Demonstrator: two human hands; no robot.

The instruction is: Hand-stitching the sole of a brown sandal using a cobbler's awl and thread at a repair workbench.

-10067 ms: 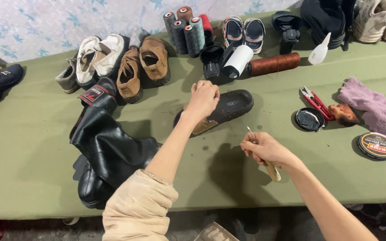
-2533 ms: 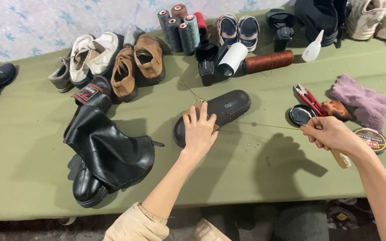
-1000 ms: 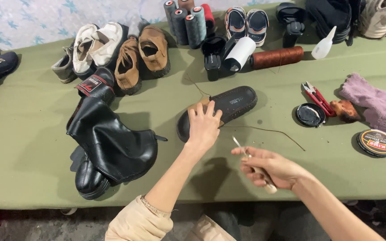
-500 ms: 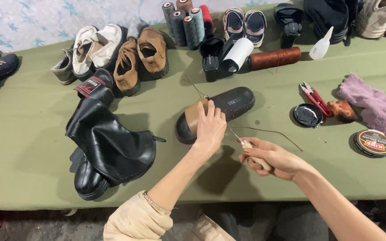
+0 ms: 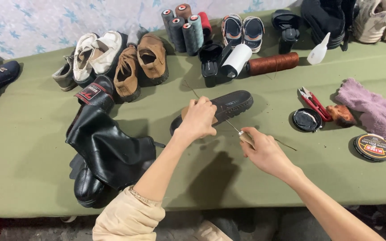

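From the head camera, a black shoe sole (image 5: pixel 228 107) lies flat on the green desk (image 5: pixel 23 147), near its middle. The left hand (image 5: pixel 198 119) presses down on the sole's near end, fingers curled over it, most likely so it cannot slide. The right hand (image 5: pixel 264 151) is closed around a small awl with a wooden handle (image 5: pixel 246 137). Its thin metal tip points at the side of the sole, just beside the left hand. A thin thread (image 5: pixel 287 145) trails across the desk to the right of the awl.

A tall black boot (image 5: pixel 108 149) lies on its side to the left of the arms. Behind it are two brown shoes (image 5: pixel 140 64) and a pale pair (image 5: pixel 86 58). Five spools of thread (image 5: pixel 185 27) stand upright at the back, and one brown spool (image 5: pixel 272 63) lies on its side. To the right are red clippers (image 5: pixel 312 102), two round tins (image 5: pixel 372 147), and one purple cloth (image 5: pixel 365 105).
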